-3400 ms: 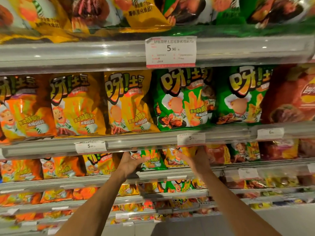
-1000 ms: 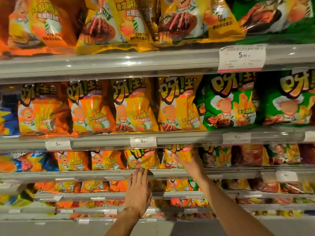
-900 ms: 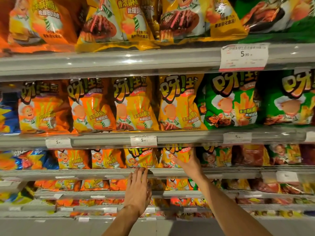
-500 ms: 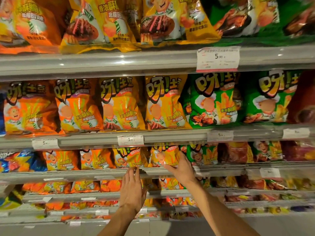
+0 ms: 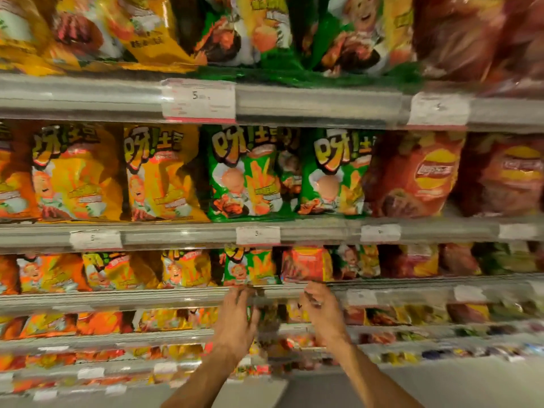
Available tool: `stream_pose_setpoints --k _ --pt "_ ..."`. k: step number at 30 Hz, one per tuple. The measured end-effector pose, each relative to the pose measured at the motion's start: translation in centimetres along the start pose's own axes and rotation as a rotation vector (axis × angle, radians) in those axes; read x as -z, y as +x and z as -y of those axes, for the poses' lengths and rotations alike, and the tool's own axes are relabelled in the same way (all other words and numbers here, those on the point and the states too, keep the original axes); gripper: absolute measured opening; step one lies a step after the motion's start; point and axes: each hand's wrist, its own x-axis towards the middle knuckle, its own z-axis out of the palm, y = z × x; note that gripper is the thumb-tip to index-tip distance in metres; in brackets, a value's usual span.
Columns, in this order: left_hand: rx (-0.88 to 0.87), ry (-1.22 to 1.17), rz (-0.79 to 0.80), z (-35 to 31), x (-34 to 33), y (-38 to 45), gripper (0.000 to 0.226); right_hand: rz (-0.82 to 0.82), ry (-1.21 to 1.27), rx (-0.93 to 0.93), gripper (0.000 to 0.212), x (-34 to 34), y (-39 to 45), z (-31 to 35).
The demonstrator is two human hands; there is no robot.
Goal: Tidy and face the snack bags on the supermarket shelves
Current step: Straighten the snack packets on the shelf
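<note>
Here, both hands are reaching toward the grey metal shelf edge. The left hand, fingers loosely spread, is holding nothing; the right hand is blurred, so its grip cannot be told. The small green snack bag is standing at twelve o'clock from the left hand, beside a small red snack bag.

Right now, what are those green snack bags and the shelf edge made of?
The green snack bags look like thin glossy plastic film: the printed fronts crinkle and catch the light. The shelf edge looks like grey metal behind a clear plastic strip, judging by its long shiny glare, though blur leaves that uncertain.
</note>
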Motion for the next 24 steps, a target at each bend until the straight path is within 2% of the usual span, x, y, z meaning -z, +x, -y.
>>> stream_pose_setpoints --k 3,6,9,11,13,15,17,21,24 --pt "0.033 -0.056 -0.039 -4.7 -2.9 1.0 0.040 -0.043 -0.145 0.047 0.023 6.9 1.5 -1.5" --pt "0.117 -0.139 -0.042 -7.9 -4.9 2.6 0.050 -0.132 -0.242 0.083 0.020 11.8 3.1 -2.4" --pt "0.221 -0.225 -0.063 -9.9 -5.7 4.9 0.062 -0.263 -0.341 0.088 0.041 14.5 5.5 -3.0" --pt "0.273 -0.262 -0.057 -10.8 -5.8 6.5 0.071 -0.210 -0.419 0.044 0.064 15.6 7.3 -2.6" --pt "0.324 -0.310 0.001 -11.3 -5.8 8.1 0.079 -0.143 -0.349 0.019 0.076 16.3 9.2 -2.1" --pt "0.354 -0.387 0.025 -11.2 -5.9 9.7 0.062 -0.053 -0.217 -0.022 0.086 16.4 11.0 -1.7" --pt "0.363 -0.468 -0.009 -10.7 -6.4 11.1 0.044 0.020 -0.193 -0.072 0.096 16.1 12.8 -1.8" --pt "0.464 -0.662 0.049 -9.5 -7.8 13.2 0.062 0.116 -0.159 -0.114 0.088 15.3 15.6 -3.4" --pt "0.502 -0.749 0.064 -9.1 -8.4 13.9 0.057 0.147 -0.094 -0.107 0.083 15.0 17.0 -4.4"
